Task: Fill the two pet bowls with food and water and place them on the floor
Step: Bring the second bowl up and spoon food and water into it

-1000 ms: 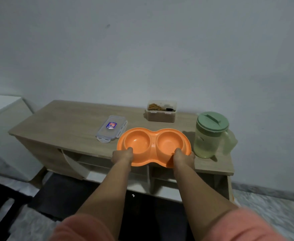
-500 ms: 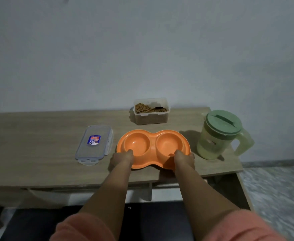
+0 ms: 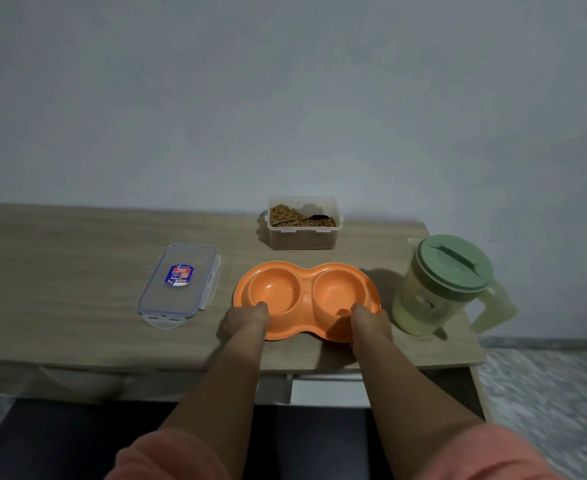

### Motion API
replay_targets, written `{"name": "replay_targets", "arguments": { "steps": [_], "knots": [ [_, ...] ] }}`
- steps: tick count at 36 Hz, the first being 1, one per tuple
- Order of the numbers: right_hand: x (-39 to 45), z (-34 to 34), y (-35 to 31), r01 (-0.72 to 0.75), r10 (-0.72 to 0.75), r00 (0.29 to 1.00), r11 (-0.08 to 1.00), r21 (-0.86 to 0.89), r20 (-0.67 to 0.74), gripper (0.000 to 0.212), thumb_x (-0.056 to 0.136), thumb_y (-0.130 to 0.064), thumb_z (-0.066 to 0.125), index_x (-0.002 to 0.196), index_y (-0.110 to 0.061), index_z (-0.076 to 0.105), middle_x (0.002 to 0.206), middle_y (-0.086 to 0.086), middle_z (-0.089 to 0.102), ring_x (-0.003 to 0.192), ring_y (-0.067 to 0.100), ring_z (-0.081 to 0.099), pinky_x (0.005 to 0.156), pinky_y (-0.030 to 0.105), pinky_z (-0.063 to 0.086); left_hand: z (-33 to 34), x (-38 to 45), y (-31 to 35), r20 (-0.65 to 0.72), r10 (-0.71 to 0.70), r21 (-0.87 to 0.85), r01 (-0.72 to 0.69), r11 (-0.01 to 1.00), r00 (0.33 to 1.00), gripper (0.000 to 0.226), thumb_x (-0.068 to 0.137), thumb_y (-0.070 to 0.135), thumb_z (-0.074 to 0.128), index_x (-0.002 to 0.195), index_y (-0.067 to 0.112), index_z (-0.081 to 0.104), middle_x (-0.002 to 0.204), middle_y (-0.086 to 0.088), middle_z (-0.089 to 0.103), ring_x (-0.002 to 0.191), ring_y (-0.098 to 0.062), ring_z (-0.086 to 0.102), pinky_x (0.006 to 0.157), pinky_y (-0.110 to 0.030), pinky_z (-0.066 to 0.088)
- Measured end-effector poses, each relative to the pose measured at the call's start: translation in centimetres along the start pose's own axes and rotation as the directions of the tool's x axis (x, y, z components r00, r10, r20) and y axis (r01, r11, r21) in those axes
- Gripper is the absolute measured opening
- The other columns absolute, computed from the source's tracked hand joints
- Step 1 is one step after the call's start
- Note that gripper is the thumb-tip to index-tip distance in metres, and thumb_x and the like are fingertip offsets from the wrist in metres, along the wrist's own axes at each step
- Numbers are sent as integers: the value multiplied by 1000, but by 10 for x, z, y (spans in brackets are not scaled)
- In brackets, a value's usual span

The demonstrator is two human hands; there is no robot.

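Nearby, lid point(image 3: 180, 285), kibble tub point(image 3: 303, 226), pitcher point(image 3: 441, 285) flank bowls point(image 3: 306, 295)

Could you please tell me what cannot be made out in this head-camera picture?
- Water level in the pitcher: cloudy wall and dim light blur it.
- Fingers of the left hand and right hand: hidden under the orange double bowl.
- Lid label text: too small.
- Table left end: cut off by the edge.

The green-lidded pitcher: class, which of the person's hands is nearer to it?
The right hand is nearer: it grips the orange double bowl at the end beside the pitcher. The left hand grips the bowl's far end, farther from the pitcher.
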State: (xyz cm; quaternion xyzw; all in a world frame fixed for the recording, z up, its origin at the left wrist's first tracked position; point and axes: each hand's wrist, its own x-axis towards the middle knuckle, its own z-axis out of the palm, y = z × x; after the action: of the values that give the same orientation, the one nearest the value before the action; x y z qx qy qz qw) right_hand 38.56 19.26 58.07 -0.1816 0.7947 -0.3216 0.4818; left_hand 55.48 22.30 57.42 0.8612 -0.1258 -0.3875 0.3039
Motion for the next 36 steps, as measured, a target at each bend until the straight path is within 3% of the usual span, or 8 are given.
{"name": "replay_targets", "arguments": {
  "steps": [9, 15, 20, 30, 36],
  "knots": [
    [7, 1, -1, -3, 2, 1000, 999, -39, -8, 63, 85, -32, 58, 144, -21, 37, 136, 18, 45, 113, 38, 53, 90, 46, 47, 5, -1, 4, -5, -7, 14, 7, 1000, 1000, 39, 81, 30, 60, 108, 2, 63, 104, -18, 66, 97, -35, 63, 87, -39, 54],
    [13, -1, 1, -6, 3, 1000, 994, -111, -28, 61, 86, -34, 58, 142, -18, 40, 136, 18, 39, 117, 37, 48, 96, 49, 47, 7, 3, 7, 11, -2, 30, 1, 1000, 1000, 38, 85, 25, 59, 113, -1, 61, 111, -20, 65, 101, -34, 62, 75, -33, 46],
    [14, 1, 3, 0, -5, 999, 990, -143, -36, 60, 87, -35, 58, 142, -17, 40, 136, 18, 37, 118, 36, 47, 97, 49, 47, 6, 3, 6, 14, 4, 44, -5, 999, 1000, 39, 85, 25, 59, 112, -2, 61, 111, -20, 64, 101, -34, 62, 80, -35, 49],
    [15, 2, 1, -3, -3, 1000, 981, -192, -31, 60, 87, -35, 56, 141, -14, 41, 135, 19, 38, 119, 34, 44, 97, 45, 45, 3, 5, 5, 16, 9, 155, -11, 988, 1000, 38, 84, 30, 59, 107, 0, 63, 111, -17, 62, 93, -29, 59, 76, -33, 48],
    [14, 3, -2, -26, 19, 999, 976, -215, -35, 59, 87, -36, 56, 139, -12, 42, 134, 19, 39, 117, 33, 44, 97, 45, 46, 2, 7, 8, 28, -6, 258, -2, 966, 1000, 44, 85, 34, 55, 113, 1, 60, 114, -16, 61, 101, -27, 60, 76, -32, 47]
  ]
}}
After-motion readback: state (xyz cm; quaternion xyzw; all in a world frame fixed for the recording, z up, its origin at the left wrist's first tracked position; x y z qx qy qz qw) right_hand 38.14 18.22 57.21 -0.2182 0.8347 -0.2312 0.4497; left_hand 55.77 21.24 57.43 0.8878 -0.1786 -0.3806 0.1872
